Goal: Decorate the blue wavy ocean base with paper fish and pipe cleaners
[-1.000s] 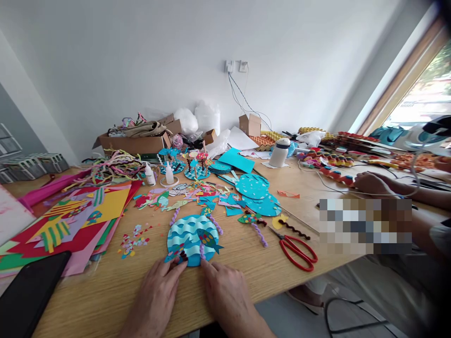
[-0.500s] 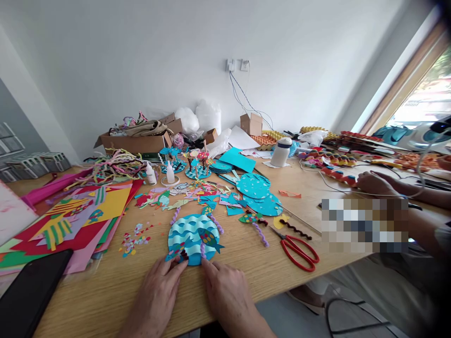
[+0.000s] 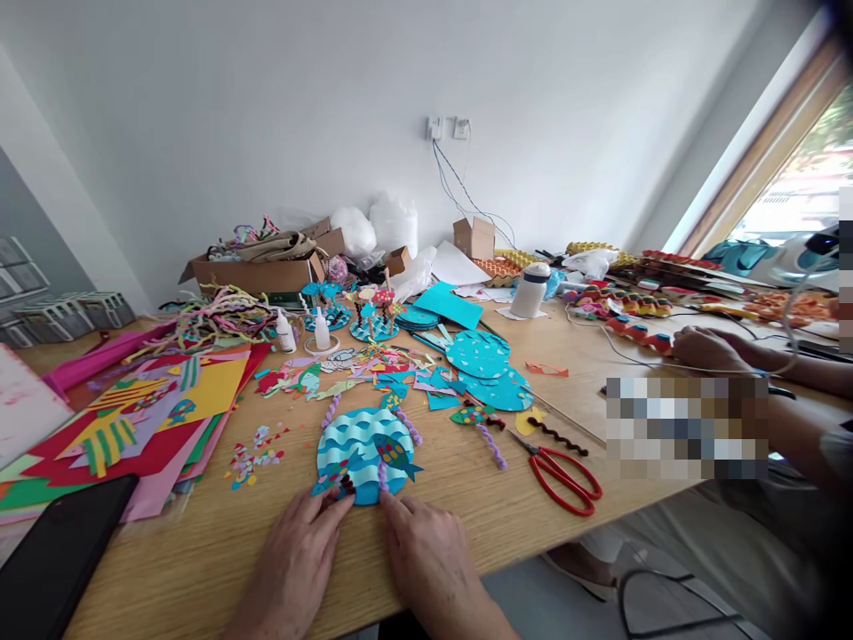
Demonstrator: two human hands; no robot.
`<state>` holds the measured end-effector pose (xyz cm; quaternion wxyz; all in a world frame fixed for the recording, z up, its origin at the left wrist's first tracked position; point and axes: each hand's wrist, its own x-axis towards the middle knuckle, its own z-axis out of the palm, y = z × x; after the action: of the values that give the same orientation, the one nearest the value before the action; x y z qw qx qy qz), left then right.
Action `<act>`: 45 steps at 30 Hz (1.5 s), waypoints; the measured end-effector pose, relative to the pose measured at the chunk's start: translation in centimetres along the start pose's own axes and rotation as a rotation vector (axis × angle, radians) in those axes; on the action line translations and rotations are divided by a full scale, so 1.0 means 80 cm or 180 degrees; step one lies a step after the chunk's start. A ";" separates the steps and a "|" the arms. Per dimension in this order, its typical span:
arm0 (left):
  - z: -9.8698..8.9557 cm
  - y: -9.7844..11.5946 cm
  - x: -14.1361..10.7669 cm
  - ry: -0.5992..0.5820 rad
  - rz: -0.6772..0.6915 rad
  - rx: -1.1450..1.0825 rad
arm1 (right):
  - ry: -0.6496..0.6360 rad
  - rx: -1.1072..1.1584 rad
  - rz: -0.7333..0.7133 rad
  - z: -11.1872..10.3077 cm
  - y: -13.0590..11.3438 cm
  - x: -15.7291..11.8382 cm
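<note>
A round blue paper disc (image 3: 341, 433) with pale wavy strips lies on the table in front of me. At its lower left edge, the closed fingers of my left hand (image 3: 298, 544) hold a dark brown twisted pipe cleaner (image 3: 346, 485) beside a blue paper fish (image 3: 331, 477). Close by, my right hand (image 3: 426, 544) pinches the low end of a purple pipe cleaner (image 3: 382, 475) that carries another spotted blue fish (image 3: 392, 454). My fingertips partly hide both pipe cleaner ends. Further purple pipe cleaners stick out at the disc's upper left and upper right.
Red-handled scissors (image 3: 566, 478) lie to the right, near a green fish (image 3: 470, 415) on pipe cleaners. Coloured paper sheets (image 3: 213, 391) and a black phone (image 3: 67, 551) are at left. Glue bottles (image 3: 322, 331) stand behind paper scraps. Another person's hands (image 3: 713, 349) are at right.
My hands stay in place at the disc's lower edge, still on the two pipe cleaners. The view has shifted very slightly; nothing else visibly differs.
</note>
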<state>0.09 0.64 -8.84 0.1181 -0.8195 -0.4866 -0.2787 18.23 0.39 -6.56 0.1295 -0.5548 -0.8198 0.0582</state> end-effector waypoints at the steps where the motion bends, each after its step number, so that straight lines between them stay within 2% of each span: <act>1: 0.001 0.000 0.000 0.0025 0.0018 0.0012 | 0.0007 0.0008 0.0001 0.001 0.000 0.000; 14: -0.002 -0.003 0.001 -0.0021 -0.0011 -0.0042 | -0.0011 0.0034 0.0008 0.000 0.002 0.003; 20: -0.002 -0.001 0.002 0.0111 0.0067 0.0016 | -0.0051 -0.0028 0.0034 0.000 0.001 0.002; 27: -0.002 -0.002 0.003 0.0067 0.0199 0.0090 | -0.0049 -0.0033 -0.0008 0.002 0.001 0.002; 45: 0.003 -0.002 -0.003 0.0001 0.0078 0.0057 | -0.0073 -0.0140 -0.0030 0.002 0.002 0.002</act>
<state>-0.07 0.68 -9.22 0.1289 -0.8243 -0.4789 -0.2730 18.23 0.62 -6.74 0.1082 -0.5530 -0.8248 0.0458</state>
